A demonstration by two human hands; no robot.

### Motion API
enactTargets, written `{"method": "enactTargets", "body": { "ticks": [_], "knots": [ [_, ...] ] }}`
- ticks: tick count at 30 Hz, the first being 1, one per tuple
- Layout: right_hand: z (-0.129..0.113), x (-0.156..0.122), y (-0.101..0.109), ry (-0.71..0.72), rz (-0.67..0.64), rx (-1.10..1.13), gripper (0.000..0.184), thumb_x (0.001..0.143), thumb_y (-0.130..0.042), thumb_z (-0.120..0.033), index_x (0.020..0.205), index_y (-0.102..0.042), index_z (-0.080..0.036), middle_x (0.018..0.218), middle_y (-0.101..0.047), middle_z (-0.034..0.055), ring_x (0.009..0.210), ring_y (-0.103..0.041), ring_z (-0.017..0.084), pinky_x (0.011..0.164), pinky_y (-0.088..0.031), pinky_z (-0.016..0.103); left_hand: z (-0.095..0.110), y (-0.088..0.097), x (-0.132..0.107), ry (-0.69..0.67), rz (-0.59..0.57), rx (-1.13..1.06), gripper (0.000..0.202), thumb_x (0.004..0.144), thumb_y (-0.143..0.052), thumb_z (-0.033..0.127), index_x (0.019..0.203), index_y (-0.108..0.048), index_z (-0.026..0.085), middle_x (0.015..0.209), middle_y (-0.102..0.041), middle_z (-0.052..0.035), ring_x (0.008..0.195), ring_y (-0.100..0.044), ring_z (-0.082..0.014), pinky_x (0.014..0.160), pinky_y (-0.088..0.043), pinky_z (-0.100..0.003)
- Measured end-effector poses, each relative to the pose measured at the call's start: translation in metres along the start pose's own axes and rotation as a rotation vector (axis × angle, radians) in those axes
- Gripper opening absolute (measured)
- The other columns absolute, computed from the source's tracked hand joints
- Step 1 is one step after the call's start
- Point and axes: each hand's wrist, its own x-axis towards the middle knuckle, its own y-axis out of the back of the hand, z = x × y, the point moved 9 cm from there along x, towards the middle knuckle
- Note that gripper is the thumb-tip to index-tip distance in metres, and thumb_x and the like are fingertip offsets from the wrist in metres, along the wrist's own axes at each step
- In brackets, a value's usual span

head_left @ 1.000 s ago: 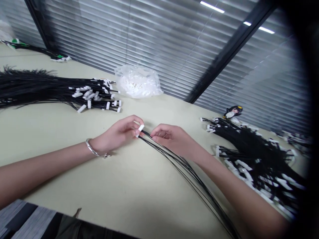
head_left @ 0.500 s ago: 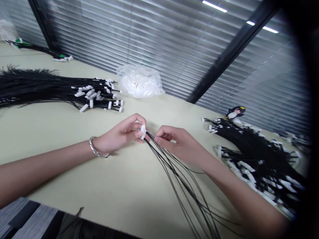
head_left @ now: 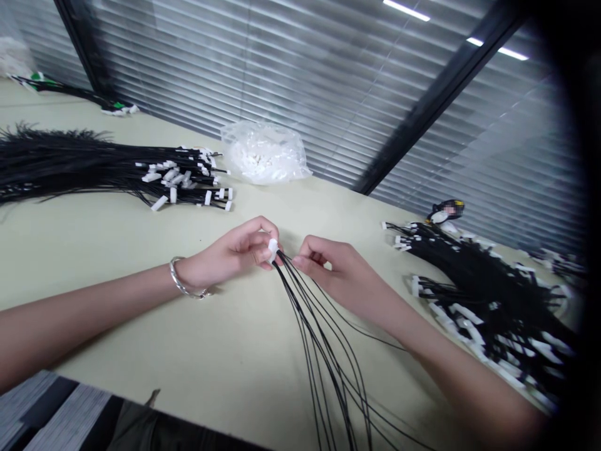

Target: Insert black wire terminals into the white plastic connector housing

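At the centre of the counter [head_left: 117, 232] we see the left hand [head_left: 230, 254] pinched shut on a small white connector [head_left: 272, 249], thumb and fingertips closed around it, a bracelet [head_left: 181, 283] on that wrist. Just at 3 o'clock of it, the right hand [head_left: 335, 266] has its fingers curled in, thumb and forefinger nipping the black wires [head_left: 319, 338] right where they meet the connector; the loose strands fan away toward 6 o'clock and run off the lower edge of the view. We judge this piece to be mid-assembly: the wire ends sit at the connector's mouth, but we cannot tell how many are seated. As for overall progress, a large bundle of wires with white ends [head_left: 94, 169] lies at 10 o'clock, apparently already fitted, and a second heap [head_left: 483, 294] lies at 3 o'clock, also bearing white ends; which of the two is finished stock we cannot say. The only container in view is a clear plastic bag [head_left: 263, 153] at 12 o'clock, lying slumped against the window blinds and holding a mass of small white parts, seemingly loose connectors. A small figurine [head_left: 446, 212] stands beyond the right heap.
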Motion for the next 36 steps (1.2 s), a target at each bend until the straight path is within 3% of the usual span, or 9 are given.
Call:
{"method": "enactTargets", "body": {
  "ticks": [5, 11, 15, 19, 27, 32, 36],
  "knots": [
    [0.007, 0.002, -0.001, -0.055, -0.017, 0.087, 0.037, 0.088, -0.034, -0.044, 0.077, -0.047, -0.011, 0.061, -0.046, -0.0012, 0.054, -0.035, -0.003, 0.051, -0.024, 0.01, -0.002, -0.002, 0.001, 0.006, -0.04, -0.017, 0.007, 0.087, -0.049, 0.015, 0.094, -0.046, 0.016, 0.087, -0.053, -0.0026, 0.085, -0.056, -0.0134, 0.079, -0.045, -0.03],
    [0.002, 0.001, -0.013, -0.03, -0.21, 0.334, 0.038, 0.086, -0.038, -0.046, 0.091, -0.056, -0.013, 0.071, -0.051, 0.0003, 0.059, -0.043, -0.003, 0.055, -0.033, 0.008, -0.002, -0.002, 0.001, -0.007, -0.042, -0.021, 0.007, 0.087, -0.048, 0.013, 0.094, -0.046, 0.015, 0.086, -0.054, -0.0031, 0.082, -0.056, -0.0127, 0.078, -0.044, -0.03],
    [-0.007, 0.002, -0.008, 0.051, -0.165, 0.323, 0.027, 0.084, -0.046, -0.037, 0.094, -0.061, -0.017, 0.094, -0.055, 0.0005, 0.078, -0.049, -0.002, 0.069, -0.038, 0.008, -0.002, -0.002, 0.001, -0.01, -0.049, -0.011, 0.007, 0.087, -0.048, 0.013, 0.093, -0.046, 0.015, 0.086, -0.055, -0.0038, 0.082, -0.055, -0.013, 0.077, -0.044, -0.03],
    [-0.003, 0.001, -0.017, 0.014, -0.208, 0.312, 0.022, 0.082, -0.047, -0.033, 0.093, -0.058, -0.017, 0.086, -0.056, -0.0014, 0.072, -0.048, -0.003, 0.069, -0.038, 0.009, -0.003, 0.0, 0.001, -0.014, -0.05, -0.004, 0.008, 0.086, -0.049, 0.014, 0.094, -0.046, 0.015, 0.086, -0.054, -0.0038, 0.082, -0.054, -0.013, 0.077, -0.043, -0.03],
    [-0.01, 0.0, -0.01, 0.116, -0.071, 0.169, 0.017, 0.082, -0.047, -0.027, 0.096, -0.054, -0.021, 0.081, -0.055, -0.0048, 0.07, -0.047, -0.005, 0.066, -0.038, 0.006, -0.006, 0.001, 0.002, -0.01, -0.049, -0.04, 0.009, 0.086, -0.05, 0.015, 0.093, -0.046, 0.015, 0.086, -0.054, -0.003, 0.081, -0.055, -0.0131, 0.077, -0.043, -0.031],
    [-0.028, -0.009, -0.003, 0.356, 0.066, -0.043, 0.021, 0.086, -0.045, -0.028, 0.102, -0.058, -0.029, 0.083, -0.053, -0.0036, 0.077, -0.046, -0.004, 0.069, -0.037, 0.006, -0.004, 0.0, 0.001, -0.004, -0.053, -0.018, 0.008, 0.086, -0.05, 0.015, 0.092, -0.045, 0.015, 0.084, -0.053, -0.0025, 0.078, -0.053, -0.0115, 0.073, -0.041, -0.027],
    [-0.032, -0.01, 0.015, 0.422, 0.19, 0.039, 0.018, 0.085, -0.048, -0.028, 0.096, -0.062, -0.025, 0.085, -0.055, -0.0024, 0.078, -0.048, -0.004, 0.072, -0.039, 0.007, -0.005, -0.004, 0.0, 0.006, -0.084, -0.047, 0.008, 0.087, -0.048, 0.014, 0.094, -0.044, 0.015, 0.084, -0.054, -0.0026, 0.08, -0.055, -0.0125, 0.075, -0.041, -0.028]
  ]
}}
